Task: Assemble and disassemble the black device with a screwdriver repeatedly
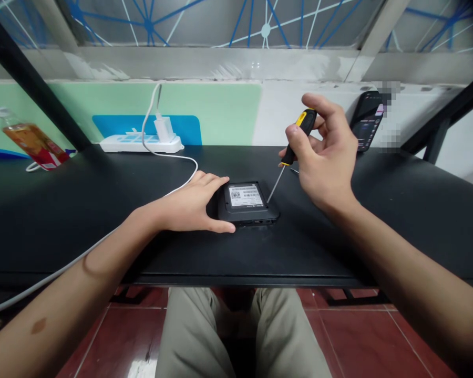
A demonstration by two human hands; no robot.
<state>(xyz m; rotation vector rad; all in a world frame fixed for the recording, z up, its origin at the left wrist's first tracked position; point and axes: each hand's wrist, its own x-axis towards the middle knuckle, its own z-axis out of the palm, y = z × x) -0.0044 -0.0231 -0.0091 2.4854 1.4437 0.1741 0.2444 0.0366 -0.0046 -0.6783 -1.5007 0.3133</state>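
A flat black electronic box (252, 214) with a white printed label on its upper face lies on the black table. My left hand (197, 206) grips its left side, thumb along the near edge and fingers at the far corner. In my right hand (325, 152) is a black and yellow screwdriver (299, 137), held by the handle and tilted. Its thin metal shaft slants down and left, and the tip meets the box near the label's right edge. A small shiny metal piece (295, 171) lies on the table behind the screwdriver, partly hidden by my right hand.
A white power strip (142, 143) with a plugged-in charger (164, 128) stands against the wall. Its white cable (189, 160) runs past my left arm. A bottle (33, 139) leans at the far left; a phone (366, 122) props against the wall. The table (236, 262) edge is close to my legs.
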